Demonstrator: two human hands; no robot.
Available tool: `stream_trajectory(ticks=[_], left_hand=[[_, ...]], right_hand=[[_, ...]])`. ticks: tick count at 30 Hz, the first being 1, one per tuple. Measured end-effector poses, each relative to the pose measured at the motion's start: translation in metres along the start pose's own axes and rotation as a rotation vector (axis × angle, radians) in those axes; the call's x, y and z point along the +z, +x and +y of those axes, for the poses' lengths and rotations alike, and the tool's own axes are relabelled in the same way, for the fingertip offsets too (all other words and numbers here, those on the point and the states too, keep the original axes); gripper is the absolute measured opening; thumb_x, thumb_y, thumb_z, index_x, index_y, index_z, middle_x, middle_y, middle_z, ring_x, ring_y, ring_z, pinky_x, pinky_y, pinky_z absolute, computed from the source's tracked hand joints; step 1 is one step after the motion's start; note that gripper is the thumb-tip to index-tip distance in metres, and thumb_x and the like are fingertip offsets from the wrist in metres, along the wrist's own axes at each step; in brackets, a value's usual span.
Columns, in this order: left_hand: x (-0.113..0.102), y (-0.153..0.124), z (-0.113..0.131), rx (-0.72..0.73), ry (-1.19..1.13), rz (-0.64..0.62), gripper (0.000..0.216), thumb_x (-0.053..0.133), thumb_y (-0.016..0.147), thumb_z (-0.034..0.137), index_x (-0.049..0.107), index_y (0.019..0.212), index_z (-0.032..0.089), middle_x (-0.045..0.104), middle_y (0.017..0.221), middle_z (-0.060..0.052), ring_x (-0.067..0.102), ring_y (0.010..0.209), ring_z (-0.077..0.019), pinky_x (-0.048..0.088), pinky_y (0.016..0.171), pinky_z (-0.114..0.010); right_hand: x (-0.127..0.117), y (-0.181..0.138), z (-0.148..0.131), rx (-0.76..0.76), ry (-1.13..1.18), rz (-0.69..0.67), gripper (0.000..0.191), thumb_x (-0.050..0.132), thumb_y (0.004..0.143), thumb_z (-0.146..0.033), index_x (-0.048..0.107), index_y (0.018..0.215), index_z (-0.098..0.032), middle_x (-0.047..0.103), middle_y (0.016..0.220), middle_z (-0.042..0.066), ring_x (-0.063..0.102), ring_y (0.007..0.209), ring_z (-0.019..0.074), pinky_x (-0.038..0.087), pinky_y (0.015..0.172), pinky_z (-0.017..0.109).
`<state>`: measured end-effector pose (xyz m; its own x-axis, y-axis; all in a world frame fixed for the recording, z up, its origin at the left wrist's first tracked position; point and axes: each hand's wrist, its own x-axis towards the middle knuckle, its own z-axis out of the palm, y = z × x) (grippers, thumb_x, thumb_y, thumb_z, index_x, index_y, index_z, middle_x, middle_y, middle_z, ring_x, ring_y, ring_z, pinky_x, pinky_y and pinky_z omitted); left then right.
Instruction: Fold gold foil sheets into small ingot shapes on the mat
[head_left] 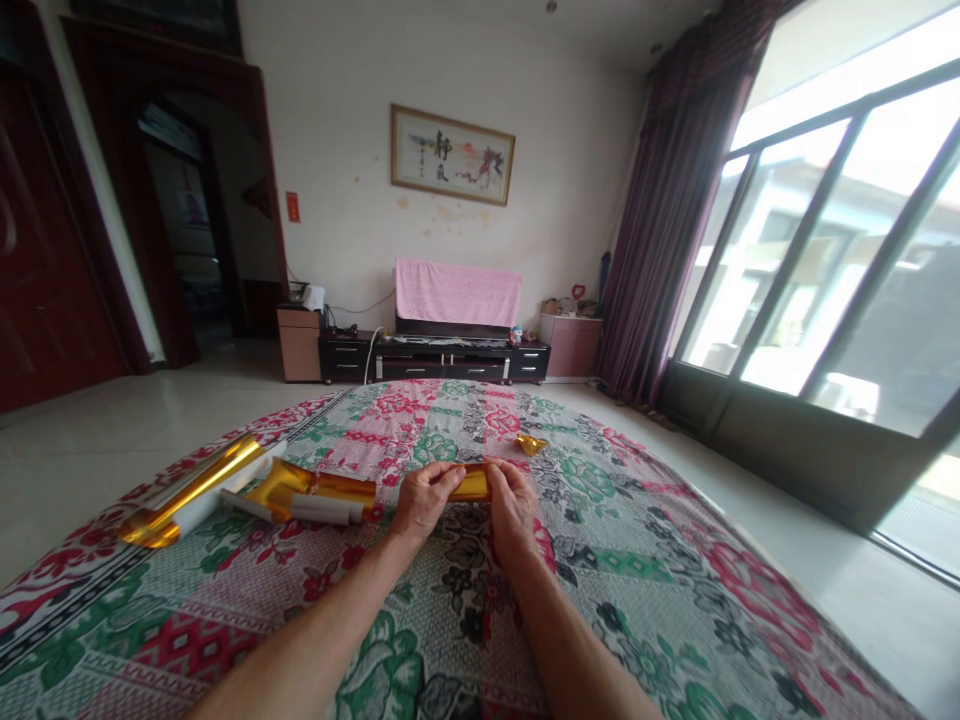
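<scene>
My left hand and my right hand both pinch a strip of shiny gold foil paper just above a flowered cloth. The fingers of each hand are closed on the strip, one at each end. To the left, touching the strip's far end, lies a loosely rolled bundle of gold foil with white backing. A longer gold foil roll lies further left. A small folded gold piece rests on the cloth beyond my right hand.
The flowered cloth covers a wide surface in front of me. Beyond it are a tiled floor, a low dark TV cabinet under a pink cover, a framed picture, purple curtains and large windows on the right.
</scene>
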<state>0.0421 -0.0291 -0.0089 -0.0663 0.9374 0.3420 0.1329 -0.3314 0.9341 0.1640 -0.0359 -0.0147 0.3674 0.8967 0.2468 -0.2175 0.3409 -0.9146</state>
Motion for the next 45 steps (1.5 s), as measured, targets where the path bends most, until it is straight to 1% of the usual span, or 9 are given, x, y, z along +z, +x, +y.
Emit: stream_trajectory(ticks=[4, 11, 15, 20, 24, 28, 34, 40, 45], left_hand=[[0.000, 0.000, 0.001, -0.002, -0.002, -0.004, 0.027, 0.058, 0.067, 0.045, 0.069, 0.076, 0.021, 0.067, 0.068, -0.001, 0.061, 0.068, -0.0187, 0.046, 0.064, -0.027], [0.002, -0.001, 0.001, -0.016, 0.013, -0.012, 0.028, 0.058, 0.068, 0.044, 0.068, 0.076, 0.019, 0.066, 0.066, 0.000, 0.060, 0.065, -0.0169, 0.046, 0.062, -0.024], [0.002, -0.001, 0.003, -0.004, 0.009, -0.037, 0.027, 0.057, 0.070, 0.042, 0.067, 0.076, 0.017, 0.066, 0.066, 0.000, 0.060, 0.064, -0.0160, 0.047, 0.060, -0.024], [0.003, -0.002, 0.005, 0.032, 0.012, -0.023, 0.023, 0.057, 0.069, 0.036, 0.065, 0.076, 0.016, 0.066, 0.068, -0.002, 0.060, 0.065, -0.0158, 0.047, 0.061, -0.023], [0.003, -0.001, 0.006, 0.021, -0.002, -0.025, 0.022, 0.056, 0.069, 0.032, 0.064, 0.079, 0.015, 0.067, 0.072, -0.002, 0.061, 0.067, -0.0158, 0.047, 0.062, -0.023], [0.003, -0.001, 0.004, 0.035, 0.004, -0.025, 0.021, 0.057, 0.068, 0.031, 0.065, 0.078, 0.014, 0.067, 0.072, -0.003, 0.060, 0.068, -0.0162, 0.047, 0.063, -0.024], [0.003, 0.000, 0.002, 0.035, 0.022, -0.029, 0.022, 0.057, 0.067, 0.032, 0.066, 0.078, 0.015, 0.067, 0.070, -0.003, 0.060, 0.065, -0.0155, 0.047, 0.062, -0.023], [0.002, -0.001, 0.002, 0.052, 0.064, -0.043, 0.023, 0.057, 0.068, 0.034, 0.066, 0.077, 0.015, 0.067, 0.070, -0.003, 0.059, 0.064, -0.0150, 0.046, 0.061, -0.023], [0.002, -0.002, 0.004, 0.043, 0.033, -0.062, 0.023, 0.058, 0.068, 0.035, 0.066, 0.077, 0.015, 0.068, 0.072, -0.003, 0.060, 0.067, -0.0158, 0.047, 0.062, -0.023]], right_hand=[[0.000, 0.000, 0.000, 0.003, -0.004, 0.003, 0.026, 0.058, 0.066, -0.041, 0.060, 0.078, -0.018, 0.061, 0.067, -0.001, 0.052, 0.061, 0.0138, 0.043, 0.062, 0.025], [-0.001, 0.001, 0.003, -0.035, -0.053, -0.010, 0.028, 0.054, 0.070, -0.041, 0.058, 0.082, -0.016, 0.059, 0.070, -0.001, 0.051, 0.062, 0.0130, 0.043, 0.060, 0.024], [-0.002, 0.001, 0.002, -0.067, -0.111, -0.017, 0.029, 0.052, 0.071, -0.042, 0.058, 0.083, -0.016, 0.058, 0.070, 0.000, 0.050, 0.062, 0.0126, 0.042, 0.059, 0.022], [0.000, -0.001, -0.001, -0.105, -0.209, -0.016, 0.030, 0.050, 0.072, -0.043, 0.058, 0.083, -0.017, 0.059, 0.072, 0.000, 0.051, 0.064, 0.0134, 0.041, 0.058, 0.022], [0.001, -0.003, -0.004, -0.145, -0.279, -0.025, 0.030, 0.048, 0.073, -0.044, 0.057, 0.082, -0.017, 0.061, 0.075, 0.001, 0.053, 0.068, 0.0145, 0.041, 0.059, 0.022], [0.001, -0.006, -0.007, -0.168, -0.319, -0.054, 0.029, 0.047, 0.075, -0.043, 0.057, 0.082, -0.017, 0.060, 0.075, 0.002, 0.053, 0.069, 0.0147, 0.041, 0.060, 0.022], [0.002, -0.007, -0.006, -0.206, -0.339, -0.110, 0.025, 0.046, 0.077, -0.039, 0.057, 0.082, -0.017, 0.060, 0.075, 0.002, 0.052, 0.069, 0.0142, 0.041, 0.061, 0.022], [0.004, -0.009, -0.009, -0.197, -0.336, -0.110, 0.025, 0.048, 0.075, -0.039, 0.058, 0.081, -0.016, 0.060, 0.075, 0.002, 0.052, 0.068, 0.0142, 0.041, 0.059, 0.022], [0.005, -0.012, -0.015, -0.197, -0.347, -0.117, 0.025, 0.048, 0.075, -0.038, 0.059, 0.077, -0.015, 0.060, 0.071, 0.001, 0.051, 0.064, 0.0131, 0.041, 0.058, 0.022]])
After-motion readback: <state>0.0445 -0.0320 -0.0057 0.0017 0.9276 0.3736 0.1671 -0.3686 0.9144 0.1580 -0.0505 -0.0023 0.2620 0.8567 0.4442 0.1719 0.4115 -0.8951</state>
